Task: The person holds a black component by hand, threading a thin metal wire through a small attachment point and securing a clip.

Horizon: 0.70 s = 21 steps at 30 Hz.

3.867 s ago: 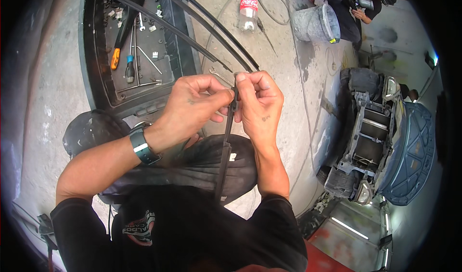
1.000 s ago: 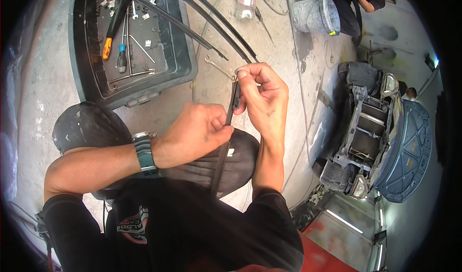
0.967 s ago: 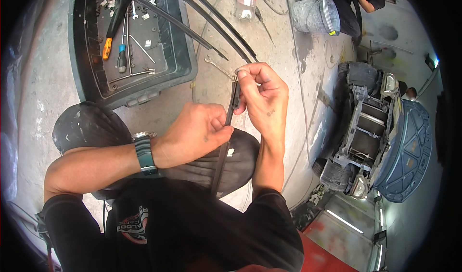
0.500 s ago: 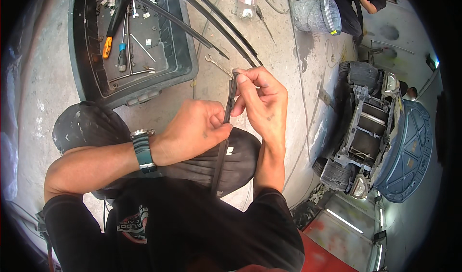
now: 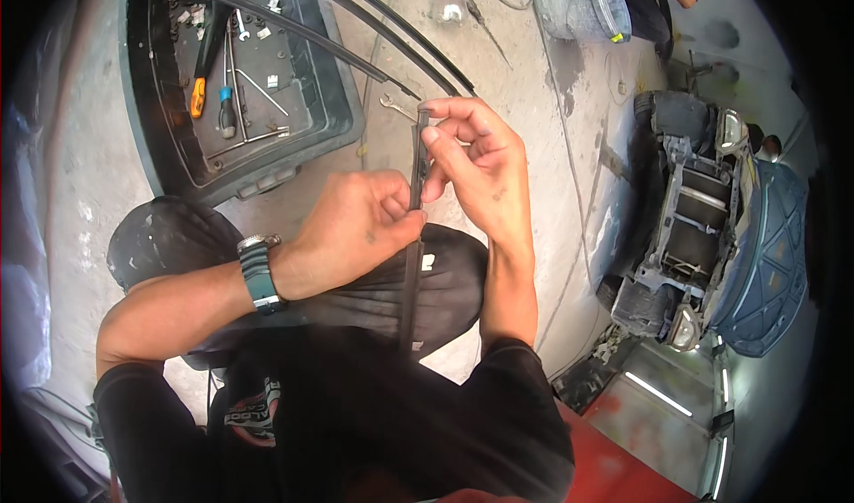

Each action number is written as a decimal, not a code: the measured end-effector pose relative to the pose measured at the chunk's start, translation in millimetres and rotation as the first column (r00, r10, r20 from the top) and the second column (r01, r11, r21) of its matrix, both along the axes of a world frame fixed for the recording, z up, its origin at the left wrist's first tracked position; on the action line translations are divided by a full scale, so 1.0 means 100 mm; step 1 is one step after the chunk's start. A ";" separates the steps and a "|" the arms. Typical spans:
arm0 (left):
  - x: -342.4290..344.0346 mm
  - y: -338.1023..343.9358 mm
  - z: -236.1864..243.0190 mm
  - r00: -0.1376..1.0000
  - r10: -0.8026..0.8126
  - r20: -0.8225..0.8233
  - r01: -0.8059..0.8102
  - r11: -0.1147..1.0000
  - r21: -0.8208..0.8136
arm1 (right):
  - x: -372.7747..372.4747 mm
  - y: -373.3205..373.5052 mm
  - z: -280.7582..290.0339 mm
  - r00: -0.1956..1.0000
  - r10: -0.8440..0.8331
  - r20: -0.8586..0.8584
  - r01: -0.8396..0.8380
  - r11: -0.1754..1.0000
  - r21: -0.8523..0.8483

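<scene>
A rough, stained grey concrete floor (image 5: 534, 112), with an open-framed metal car front (image 5: 698, 196) at the right.

A deep-walled, matt black plastic tray (image 5: 320, 85) lies at upper left, crossed by one of several thin, curved black strips (image 5: 347, 56). A long, straight dark strip (image 5: 407, 298) runs upward from the person's lap into both hands. A translucent plastic bucket (image 5: 569, 9), smeared grey, is at the top. The left hand (image 5: 351, 227) is tightly curled, gripping the strip between thumb and fingers; the right hand (image 5: 471, 160) is loosely curled, thumb and forefinger on its upper end. Smaller still are a clear plastic bottle (image 5: 449, 0) with a red label, a blue-handled screwdriver (image 5: 227, 116) in the tray, and an open-ended steel wrench (image 5: 391, 103) beside the right hand.
</scene>
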<state>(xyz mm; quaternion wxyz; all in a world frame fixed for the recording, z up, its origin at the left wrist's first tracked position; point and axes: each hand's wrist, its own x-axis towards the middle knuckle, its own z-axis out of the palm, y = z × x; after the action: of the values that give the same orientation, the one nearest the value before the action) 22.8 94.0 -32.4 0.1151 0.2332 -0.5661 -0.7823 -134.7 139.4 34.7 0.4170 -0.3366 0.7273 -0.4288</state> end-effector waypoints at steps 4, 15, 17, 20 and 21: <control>0.00 -0.01 -0.02 0.999 -0.025 0.031 0.025 0.999 0.023 | 0.01 -0.01 -0.04 0.998 -0.004 0.055 0.006 1.000 -0.031; -0.02 -0.03 -0.03 1.000 -0.001 0.023 0.001 1.000 0.016 | -0.01 0.02 -0.08 0.999 0.038 0.035 -0.035 0.997 -0.072; -0.02 -0.06 0.00 0.999 -0.011 0.045 0.010 1.000 0.010 | 0.00 0.02 -0.08 0.999 0.038 0.031 -0.036 0.997 -0.070; -0.02 -0.07 0.01 0.999 -0.005 0.044 0.005 1.000 0.005 | 0.01 0.01 -0.08 0.999 0.039 0.019 -0.037 0.997 -0.066; -0.02 -0.07 0.01 0.999 -0.002 0.037 0.001 1.000 0.004 | 0.01 0.00 -0.08 0.999 0.037 0.013 -0.037 0.997 -0.064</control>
<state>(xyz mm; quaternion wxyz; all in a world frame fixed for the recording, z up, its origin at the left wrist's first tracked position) 20.7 87.1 -31.7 0.1036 0.2475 -0.5666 -0.7791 -133.7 139.6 26.8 0.4192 -0.3600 0.7038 -0.4464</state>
